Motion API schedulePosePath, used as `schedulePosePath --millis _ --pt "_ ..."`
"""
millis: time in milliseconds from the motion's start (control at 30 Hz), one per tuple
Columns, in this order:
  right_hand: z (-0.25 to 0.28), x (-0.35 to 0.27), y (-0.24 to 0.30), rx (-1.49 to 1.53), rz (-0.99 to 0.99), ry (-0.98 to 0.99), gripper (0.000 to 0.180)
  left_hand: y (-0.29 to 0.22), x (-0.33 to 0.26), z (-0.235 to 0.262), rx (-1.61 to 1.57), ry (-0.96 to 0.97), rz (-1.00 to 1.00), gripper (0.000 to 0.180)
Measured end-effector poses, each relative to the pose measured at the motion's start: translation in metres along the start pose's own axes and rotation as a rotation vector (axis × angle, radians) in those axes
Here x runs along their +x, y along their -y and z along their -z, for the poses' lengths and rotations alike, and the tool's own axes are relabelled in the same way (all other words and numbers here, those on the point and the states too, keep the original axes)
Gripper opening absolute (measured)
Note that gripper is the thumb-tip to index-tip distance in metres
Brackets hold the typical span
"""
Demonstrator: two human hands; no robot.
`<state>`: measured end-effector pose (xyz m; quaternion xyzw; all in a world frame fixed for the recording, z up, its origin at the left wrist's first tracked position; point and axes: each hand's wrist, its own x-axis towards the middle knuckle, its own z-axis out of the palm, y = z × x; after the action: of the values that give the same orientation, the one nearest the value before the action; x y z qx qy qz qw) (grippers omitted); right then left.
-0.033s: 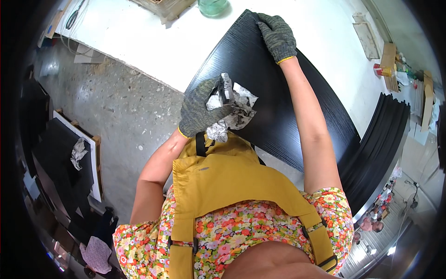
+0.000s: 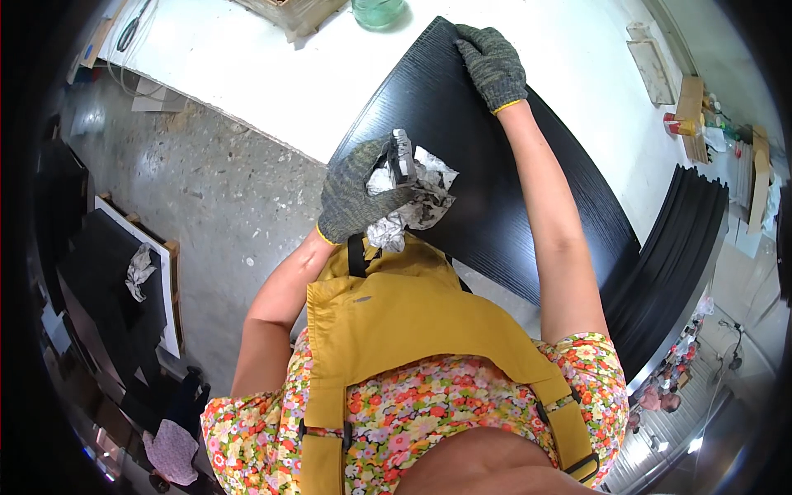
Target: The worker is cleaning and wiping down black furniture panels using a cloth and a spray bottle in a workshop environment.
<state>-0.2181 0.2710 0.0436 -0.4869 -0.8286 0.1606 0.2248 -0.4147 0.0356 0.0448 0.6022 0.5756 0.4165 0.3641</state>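
A crumpled white rag, stained grey, lies bunched on the near part of a black wood-grained panel; the left hand, in a grey knitted glove with a yellow cuff, is closed around the rag and presses it to the panel's surface near the panel's left edge; the right hand, in a matching glove, lies flat with fingers spread narrow on the far corner of the panel, holding nothing but resting on the board. The panel lies slantwise on a white worktable, its near end jutting past the table's edge over the grey concrete floor; to the right of the panel a stack of similar black panels lies with its edges showing; beyond the panel's far corner stands a green glass jar at the table's far side; left of the panel, down on the floor, a dark board bears another pale rag.
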Motion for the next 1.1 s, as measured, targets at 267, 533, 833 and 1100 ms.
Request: schedulePosePath --millis 267,533,833,1100 --pt "-0.002 -0.003 0.001 -0.053 -0.026 -0.067 0.030 0.002 0.000 0.000 0.028 0.000 -0.011 0.059" --pt "0.001 -0.020 -0.002 -0.029 -0.042 -0.057 0.030 -0.004 0.000 0.002 0.004 -0.006 0.032 0.062" --pt "-0.002 -0.020 0.007 -0.036 -0.082 -0.011 0.030 0.006 -0.001 0.001 -0.032 0.006 -0.014 0.061" --pt "-0.009 -0.015 0.017 -0.030 0.007 -0.066 0.030 0.002 -0.001 0.001 -0.007 -0.022 0.001 0.063"
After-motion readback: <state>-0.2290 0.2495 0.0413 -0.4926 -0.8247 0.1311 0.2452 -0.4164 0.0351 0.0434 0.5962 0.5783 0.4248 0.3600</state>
